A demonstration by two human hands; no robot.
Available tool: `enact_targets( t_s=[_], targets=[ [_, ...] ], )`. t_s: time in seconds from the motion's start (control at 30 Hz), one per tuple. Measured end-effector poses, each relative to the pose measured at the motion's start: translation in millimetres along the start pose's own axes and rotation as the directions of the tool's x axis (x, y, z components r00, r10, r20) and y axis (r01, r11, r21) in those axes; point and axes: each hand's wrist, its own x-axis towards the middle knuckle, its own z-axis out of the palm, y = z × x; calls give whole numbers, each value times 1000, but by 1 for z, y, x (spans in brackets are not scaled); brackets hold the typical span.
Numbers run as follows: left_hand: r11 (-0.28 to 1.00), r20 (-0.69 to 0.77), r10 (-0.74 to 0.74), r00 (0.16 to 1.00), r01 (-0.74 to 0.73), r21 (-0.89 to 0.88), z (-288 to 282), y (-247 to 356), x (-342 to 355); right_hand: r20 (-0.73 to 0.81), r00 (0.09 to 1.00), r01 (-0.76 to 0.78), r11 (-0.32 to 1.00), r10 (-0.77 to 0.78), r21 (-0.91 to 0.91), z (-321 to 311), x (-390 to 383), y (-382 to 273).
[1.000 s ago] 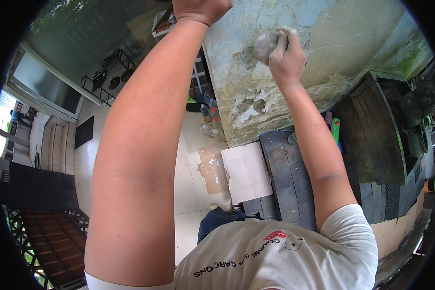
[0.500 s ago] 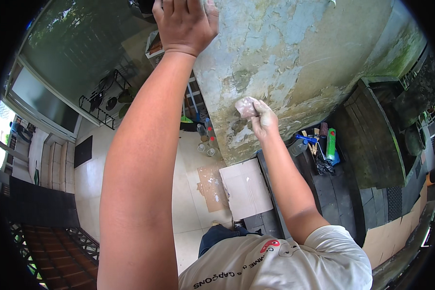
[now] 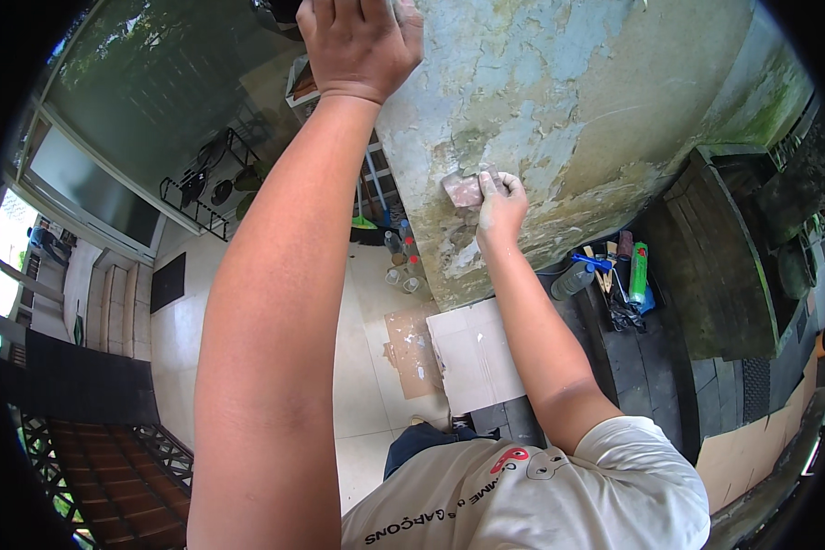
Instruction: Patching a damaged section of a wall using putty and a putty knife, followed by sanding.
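My right hand (image 3: 501, 206) pinches a small flat piece of sandpaper (image 3: 461, 191), pinkish and dusty with white, against the peeling wall (image 3: 559, 101). Pale dust coats the fingers and thumb. Around the sandpaper, the wall's blue-green paint is flaking, with bare grey and brown patches. At the upper edge of the view, my left hand (image 3: 361, 46) rests at the wall's left edge, fingers stretched out and partly cut off by the frame. It holds nothing that shows.
Plastic bottles (image 3: 408, 247) and cups stand at the wall's foot. Flattened cardboard (image 3: 477, 353) lies below my right arm. To the right are a tray of tools (image 3: 619, 275), a large bottle (image 3: 572, 280) and a dark planter (image 3: 724, 247). A glass door (image 3: 92, 183) stands at left.
My right hand has moved a little up the wall with the sandpaper, which now sits at a different tilt. My left hand keeps its place at the wall's edge; the view has shifted slightly.
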Motion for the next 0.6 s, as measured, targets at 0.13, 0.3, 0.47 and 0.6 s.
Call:
enact_targets(
  t_s=[0.13, 0.3, 0.47, 0.6],
  targets=[
    [946, -106, -139, 985, 100, -309, 20, 3, -2, -13, 999, -45, 999, 45, 24, 4, 0, 4],
    [816, -179, -275, 945, 131, -564, 32, 3, -6, 39, 998, -49, 972, 41, 229, 13, 3, -22],
    [840, -185, -241, 953, 109, -531, 34, 0, -8, 57, 988, -151, 943, 141, 295, 5, 7, -19],
    [847, -192, -237, 952, 106, -521, 32, -3, -9, 62, 990, -142, 948, 130, 285, 4, 7, -31]
  ],
)
